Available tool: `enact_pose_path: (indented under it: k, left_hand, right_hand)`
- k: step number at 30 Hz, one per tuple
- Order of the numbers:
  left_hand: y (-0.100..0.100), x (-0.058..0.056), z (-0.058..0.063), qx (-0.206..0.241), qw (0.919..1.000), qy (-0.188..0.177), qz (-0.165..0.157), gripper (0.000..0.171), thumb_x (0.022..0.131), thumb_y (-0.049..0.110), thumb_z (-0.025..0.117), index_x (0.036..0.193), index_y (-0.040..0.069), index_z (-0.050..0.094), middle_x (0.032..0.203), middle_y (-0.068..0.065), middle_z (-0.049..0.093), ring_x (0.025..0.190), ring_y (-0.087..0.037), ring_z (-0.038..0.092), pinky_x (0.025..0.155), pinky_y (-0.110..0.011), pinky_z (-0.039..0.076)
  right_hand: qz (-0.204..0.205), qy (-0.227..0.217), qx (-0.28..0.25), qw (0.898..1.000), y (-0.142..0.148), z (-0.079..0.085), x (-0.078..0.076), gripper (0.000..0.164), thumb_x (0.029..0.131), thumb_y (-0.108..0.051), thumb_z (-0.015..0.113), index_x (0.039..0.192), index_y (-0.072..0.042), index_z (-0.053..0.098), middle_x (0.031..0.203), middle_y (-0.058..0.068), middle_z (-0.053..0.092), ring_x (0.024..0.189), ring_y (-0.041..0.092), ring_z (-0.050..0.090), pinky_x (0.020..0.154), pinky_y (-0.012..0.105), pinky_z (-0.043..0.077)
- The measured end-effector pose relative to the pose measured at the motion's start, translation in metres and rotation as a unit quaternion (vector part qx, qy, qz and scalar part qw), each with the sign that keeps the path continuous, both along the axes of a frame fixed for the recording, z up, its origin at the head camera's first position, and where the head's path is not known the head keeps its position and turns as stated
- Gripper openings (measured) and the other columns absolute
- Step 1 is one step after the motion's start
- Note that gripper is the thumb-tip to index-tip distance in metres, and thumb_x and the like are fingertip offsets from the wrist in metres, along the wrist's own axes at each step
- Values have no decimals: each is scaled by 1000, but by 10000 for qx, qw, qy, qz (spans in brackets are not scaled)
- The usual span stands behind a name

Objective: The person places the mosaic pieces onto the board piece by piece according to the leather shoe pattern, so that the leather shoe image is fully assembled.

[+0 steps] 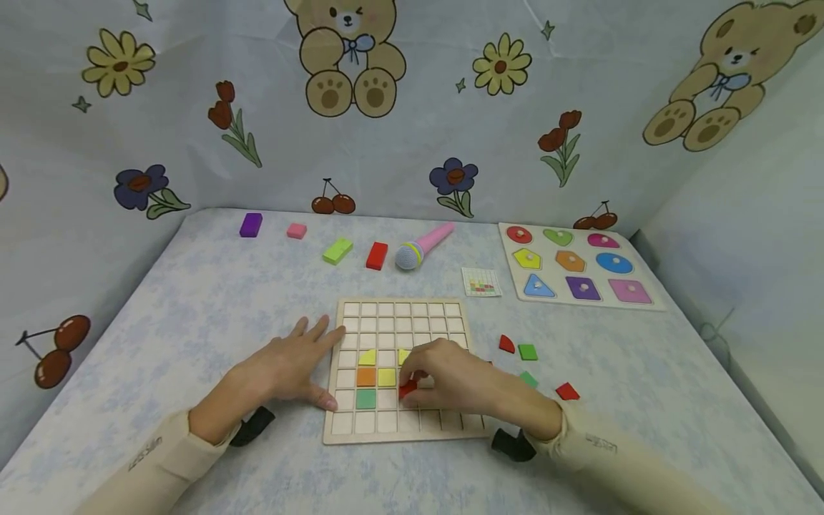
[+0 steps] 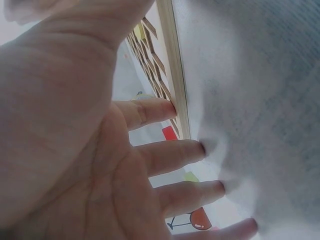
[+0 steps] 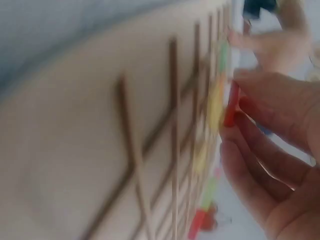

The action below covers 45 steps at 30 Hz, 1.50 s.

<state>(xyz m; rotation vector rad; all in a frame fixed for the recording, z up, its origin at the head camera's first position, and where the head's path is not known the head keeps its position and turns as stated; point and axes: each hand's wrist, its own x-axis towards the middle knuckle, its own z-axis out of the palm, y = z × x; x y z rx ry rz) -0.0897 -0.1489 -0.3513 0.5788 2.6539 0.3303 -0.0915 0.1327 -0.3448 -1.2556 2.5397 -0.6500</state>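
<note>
A wooden grid board (image 1: 412,435) lies on the table, with an orange square tile (image 1: 366,377), a yellow square tile (image 1: 387,378), a green square tile (image 1: 365,399) and yellow tiles with a curved edge (image 1: 367,357) in its cells. Over the board, my right hand (image 1: 444,375) pinches a red tile (image 3: 232,102) between thumb and fingers; the tile's full outline is hidden. My left hand (image 1: 292,365) rests at the board's left edge, fingers spread, thumb and a fingertip touching the frame.
Loose red tiles (image 1: 506,344) and green tiles (image 1: 528,352) lie right of the board. Behind it are a pattern card (image 1: 481,282), a toy microphone (image 1: 421,247), a red block (image 1: 377,256), a lime block (image 1: 337,250) and a purple block (image 1: 251,224). A shape puzzle (image 1: 582,268) lies back right.
</note>
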Motion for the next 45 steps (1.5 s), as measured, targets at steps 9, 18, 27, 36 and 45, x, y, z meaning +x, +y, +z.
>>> enact_pose_path:
  k: [9,18,27,36,45]
  left_hand:
    - [0,0,1,-30,10000,-7,4,117,68,60,83,158,8,29,164,-26,19,147,-56,18,101,-71,37]
    - [3,0,2,-27,10000,-18,-1,116,68,59,83,158,8,29,164,-26,19,147,-55,18,102,-72,36]
    - [4,-1,3,-63,9999,-79,22,118,68,58,84,158,9,28,164,-26,18,148,-55,16,102,-71,36]
    - [2,2,4,86,9999,-111,53,116,69,57,84,158,7,28,164,-27,18,148,-56,15,103,-72,34]
    - [2,0,3,63,9997,-225,60,117,69,59,82,159,9,27,165,-26,16,148,-55,13,103,-71,35]
  right_hand:
    - [499,557,176,9970,-34,-11,9,3,88,-16,78,87,-13,81,87,-9,72,83,-4,61,73,4,45]
    - [720,1467,1123,9802,-11,-6,22,18,95,-29,71,110,-23,78,117,-2,62,103,14,51,89,25,47]
    - [-217,23,999,9948,45,9,27,43,96,-31,69,138,-24,59,140,-4,53,125,16,47,100,36,49]
    - [-1471,-271,564,9871,120,-5,-12,19,85,-21,81,101,-19,69,101,-9,65,93,14,59,84,35,52]
    - [-1138,-195,337,9927,119,-15,-19,12,88,-14,77,94,-19,68,92,-10,64,84,10,59,78,28,53]
